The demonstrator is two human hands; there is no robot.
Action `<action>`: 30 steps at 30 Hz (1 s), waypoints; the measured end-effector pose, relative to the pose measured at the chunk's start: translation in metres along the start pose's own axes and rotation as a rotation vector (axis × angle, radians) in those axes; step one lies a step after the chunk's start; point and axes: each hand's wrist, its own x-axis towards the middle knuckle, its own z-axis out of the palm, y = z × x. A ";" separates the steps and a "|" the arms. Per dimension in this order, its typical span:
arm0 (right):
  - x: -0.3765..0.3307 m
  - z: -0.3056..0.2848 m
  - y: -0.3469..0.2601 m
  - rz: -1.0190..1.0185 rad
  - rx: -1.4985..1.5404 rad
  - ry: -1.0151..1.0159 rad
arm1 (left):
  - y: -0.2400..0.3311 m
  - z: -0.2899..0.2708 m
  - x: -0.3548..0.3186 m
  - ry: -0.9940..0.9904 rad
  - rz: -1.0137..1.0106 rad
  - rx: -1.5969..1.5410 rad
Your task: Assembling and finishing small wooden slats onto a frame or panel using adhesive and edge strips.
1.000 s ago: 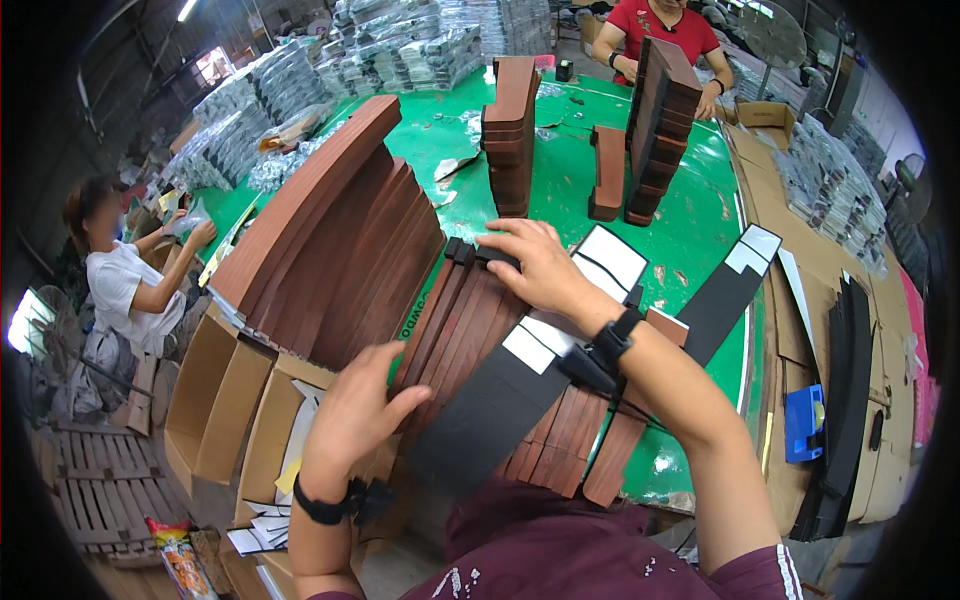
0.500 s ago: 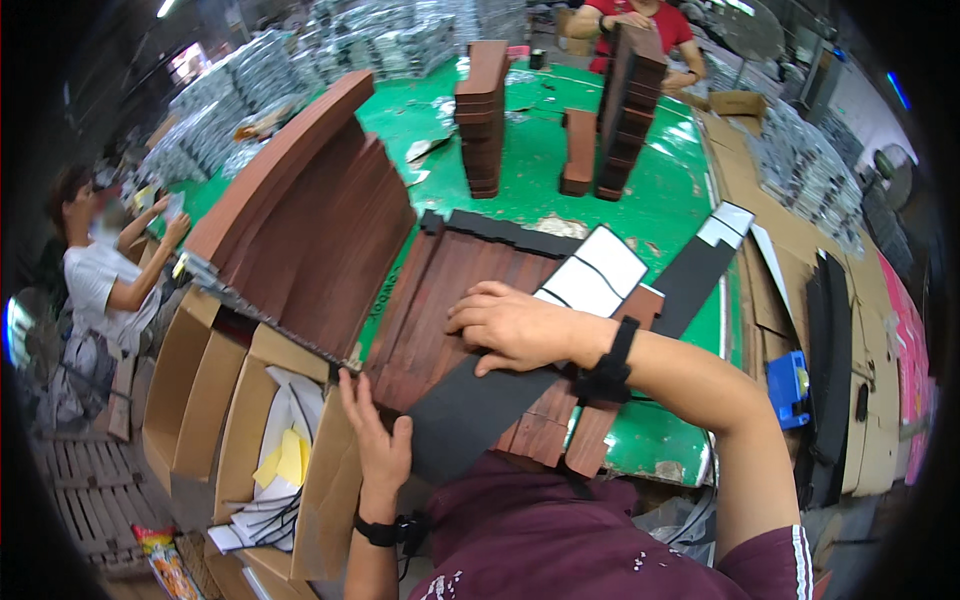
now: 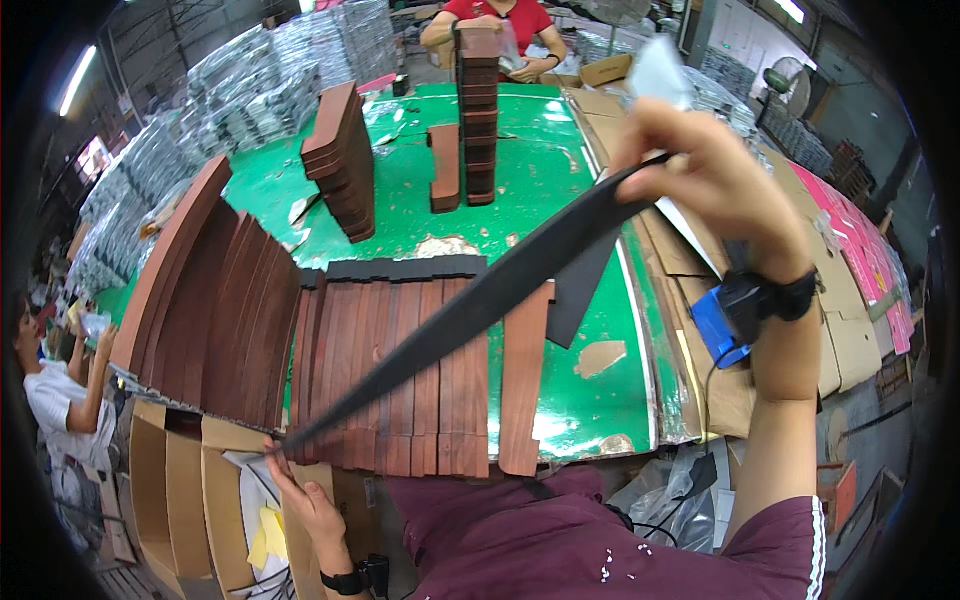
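My right hand (image 3: pixel 705 180), raised at the right, pinches the upper end of a long black strip (image 3: pixel 450 315). A pale, blurred piece (image 3: pixel 660 75) shows just above its fingers. The strip slants down leftward across the table to my left hand (image 3: pixel 312 505). That hand has its fingers stretched, their tips by the strip's lower end, and its thumb apart. Under the strip lies a row of reddish-brown wooden slats (image 3: pixel 385 410) with black far ends. A single slat (image 3: pixel 522 390) lies just right of the row, and another black strip (image 3: pixel 580 290) rests on the green table (image 3: pixel 590 400).
Curved brown pieces (image 3: pixel 200 290) stand stacked at the left. Farther back stand two tall stacks (image 3: pixel 340 160) (image 3: pixel 478 120) and a short brown piece (image 3: pixel 445 170). Cardboard boxes (image 3: pixel 225 500) hold papers at lower left. A blue object (image 3: pixel 718 325) sits at right. Co-workers are across and left.
My right hand has risen up and right, lifting the black strip off the slats. My left hand has shifted left and down in view. The whole view has turned.
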 end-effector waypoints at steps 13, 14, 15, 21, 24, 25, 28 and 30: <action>-0.152 -0.060 0.018 0.577 0.026 0.521 | 0.008 0.024 0.008 -0.016 -0.064 0.278; -0.144 -0.039 0.010 0.500 0.068 0.542 | 0.006 0.026 0.007 -0.017 -0.053 0.276; -0.143 -0.024 0.006 0.563 0.067 0.533 | 0.002 0.030 0.005 0.010 -0.051 0.273; -0.167 0.047 0.044 0.889 0.216 0.589 | 0.017 0.042 0.003 0.024 -0.076 0.304; -0.185 0.078 0.042 0.991 0.140 0.501 | 0.022 0.046 0.002 0.042 -0.053 0.420; -0.196 0.087 0.047 1.027 0.131 0.312 | 0.014 0.047 0.002 0.058 -0.036 0.393; -0.218 0.122 0.049 1.060 -0.235 -0.143 | 0.007 0.049 0.000 0.081 -0.049 0.324; -0.219 0.142 0.018 0.874 -0.735 -0.077 | 0.011 0.048 0.001 0.076 -0.065 0.306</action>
